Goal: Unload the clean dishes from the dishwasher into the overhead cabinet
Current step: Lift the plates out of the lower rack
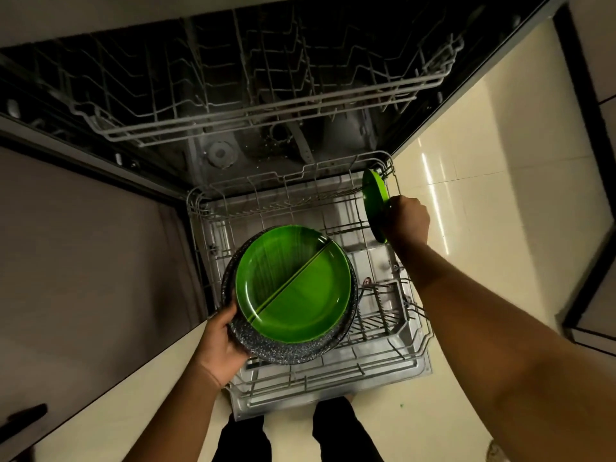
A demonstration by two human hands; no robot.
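Below the person: the dishwasher (233,155) stands open, upper rack (260,108) bare of dishes as far as I can see, lower rack (333,371) pulled out over the pale floor (483,181).
Lower rack: wire tines, plus a small cutlery basket (380,311) near its right edge; I can make out no dishes lying in it apart from one plate at the far right corner.
Stack in hand: a speckled dark plate (283,348) with a divided green plate (293,278) lying flat on top, held above the rack's left half.
Second green plate (375,203): on edge at the rack's far right corner, against the rim wires.
Left hand (223,341): fingers curled under the stack's near-left rim, thumb on top, carrying the whole stack alone.
Right hand (408,221): closed round the upright plate's rim, pinching it.
Risk: my guess is the one-sided hold lets the stack tip and the top plate slide off toward the rack; the upright plate could also snag on the rim wires as it lifts.
Cabinet: out of sight.
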